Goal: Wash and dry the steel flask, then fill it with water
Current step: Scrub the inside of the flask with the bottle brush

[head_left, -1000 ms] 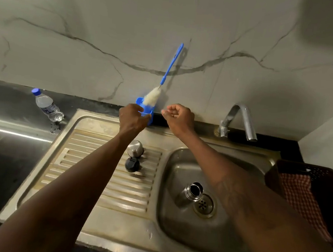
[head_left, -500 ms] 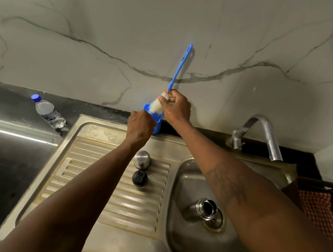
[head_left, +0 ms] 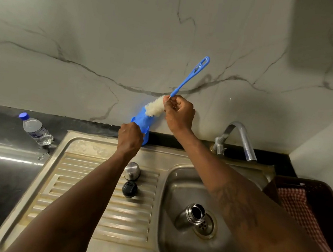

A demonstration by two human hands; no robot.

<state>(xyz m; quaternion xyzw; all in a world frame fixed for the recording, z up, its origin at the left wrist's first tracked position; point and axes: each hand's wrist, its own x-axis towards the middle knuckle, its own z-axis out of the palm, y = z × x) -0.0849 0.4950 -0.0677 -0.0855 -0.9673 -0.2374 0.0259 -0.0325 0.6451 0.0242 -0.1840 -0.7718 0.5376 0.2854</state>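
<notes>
Since 0.5 s ago: brush (head_left: 188, 77) lifted further out of holder (head_left: 142, 119), bristles mostly clear. Right hand (head_left: 180, 113) pinches brush just above bristles. Left hand (head_left: 129, 140) grips holder. Flask (head_left: 190, 215) lies open-mouthed in sink (head_left: 159, 206), over drain, untouched. 2 caps (head_left: 132, 171) on drainboard. Risk: the narrow pinch slips, or snagged bristles tip holder.

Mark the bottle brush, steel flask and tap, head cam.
bottle brush (head_left: 155, 108), head view, white bristles.
steel flask (head_left: 184, 219), head view, shoulder below the open mouth.
tap (head_left: 246, 143), head view, downward run of the spout.
</notes>
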